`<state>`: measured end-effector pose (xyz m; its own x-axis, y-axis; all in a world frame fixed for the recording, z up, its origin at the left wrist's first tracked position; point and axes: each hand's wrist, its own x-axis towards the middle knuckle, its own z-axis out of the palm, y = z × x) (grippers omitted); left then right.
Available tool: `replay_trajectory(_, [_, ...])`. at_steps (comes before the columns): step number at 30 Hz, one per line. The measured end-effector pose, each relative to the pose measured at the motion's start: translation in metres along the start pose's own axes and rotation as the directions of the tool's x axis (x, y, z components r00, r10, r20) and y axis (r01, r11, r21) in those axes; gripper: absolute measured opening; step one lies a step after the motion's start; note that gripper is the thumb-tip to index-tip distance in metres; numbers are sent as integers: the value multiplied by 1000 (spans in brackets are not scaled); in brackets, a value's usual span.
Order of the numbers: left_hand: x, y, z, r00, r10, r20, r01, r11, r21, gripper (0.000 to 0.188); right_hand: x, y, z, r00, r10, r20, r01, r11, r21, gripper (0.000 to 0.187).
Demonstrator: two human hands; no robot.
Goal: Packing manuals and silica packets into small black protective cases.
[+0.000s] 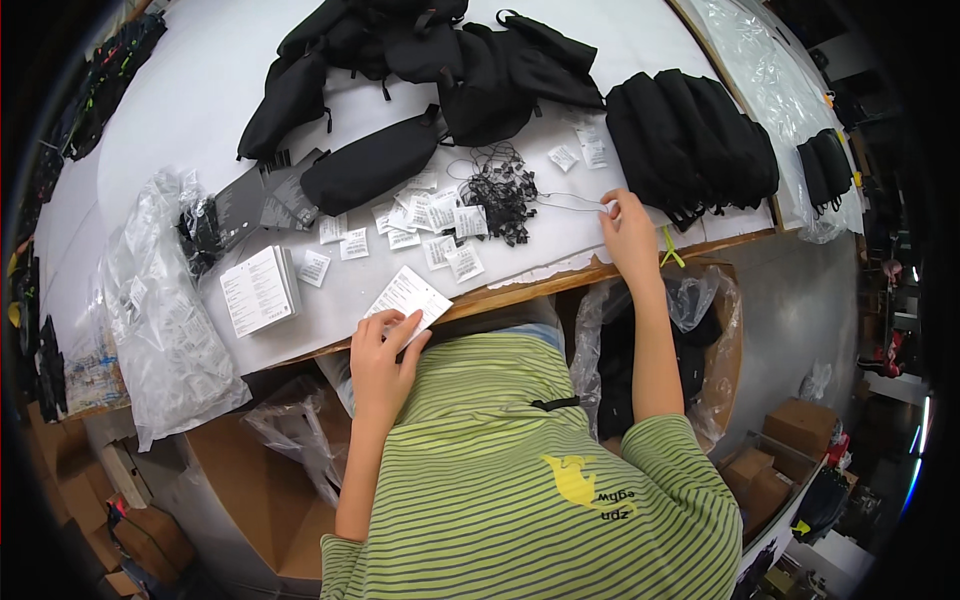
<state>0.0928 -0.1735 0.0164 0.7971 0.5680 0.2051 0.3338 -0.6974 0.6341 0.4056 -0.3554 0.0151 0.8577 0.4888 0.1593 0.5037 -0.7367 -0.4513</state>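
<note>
My left hand [383, 350] holds a white printed card [408, 294] at the near edge of the white table [200, 110]. My right hand [628, 236] reaches further out and pinches the end of a thin black string [568, 199]. The string runs left toward a tangle of black string loops [497, 190]. Several small white packets [432, 226] lie scattered between my hands. A stack of white cards [258, 290] lies left of my left hand.
Loose black pouches [400, 60] are heaped at the far side, with one [370, 160] lying nearer. A row of black pouches [690, 135] stands right of my right hand. Clear plastic bags [160, 320] sit at the left. A plastic-lined cardboard box [722, 340] stands below the table edge.
</note>
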Motion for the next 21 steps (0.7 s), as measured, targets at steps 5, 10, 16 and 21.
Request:
replay_trajectory(5, [9,-14,10,907,-419,-31,397,879,-263,18,2,-3,-18,985,-42,170,45,999,-17,18])
replay_trajectory(10, [18,-25,21,968,-191,-162,190,982,-18,13,-2,10,-22,987,-46,153,53,998,-46,17])
replay_trajectory(16, [18,-22,16,992,-104,-73,108,993,57,19,-5,20,-22,968,-130,216,129,991,23,15])
replay_trajectory(21, [18,-10,1,995,-96,23,93,991,93,28,7,35,-21,923,-218,317,209,976,63,9])
